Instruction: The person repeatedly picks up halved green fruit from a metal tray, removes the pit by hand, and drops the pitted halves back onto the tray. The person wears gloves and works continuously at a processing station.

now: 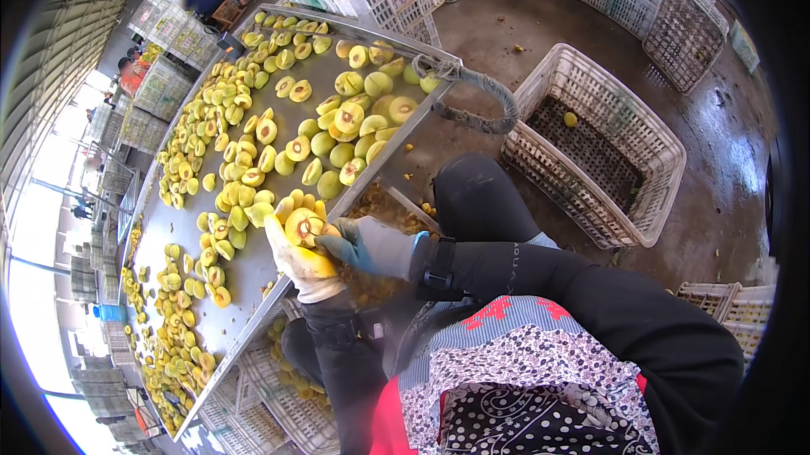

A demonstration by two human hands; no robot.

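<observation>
At the near edge of a metal-topped table (247, 322), my left hand (302, 265), in a white and yellow glove, holds a halved yellow-green stone fruit (304, 227), cut face up. My right hand (367, 246), in a grey and blue glove, has its fingers at the fruit's right side, over the cut face. Something thin and curved shows at the pit; whether it is a tool in my right hand cannot be told. Many halved fruits (237, 195) lie across the table, with larger whole and halved ones (342, 154) just beyond my hands.
A plastic crate (598, 195) with one small fruit (570, 119) stands on the wet floor at right. A wrapped loop handle (500, 97) juts from the table's corner. Crates (272, 404) stand below the table. A white crate (411, 5) holds bags. People work far off at upper left.
</observation>
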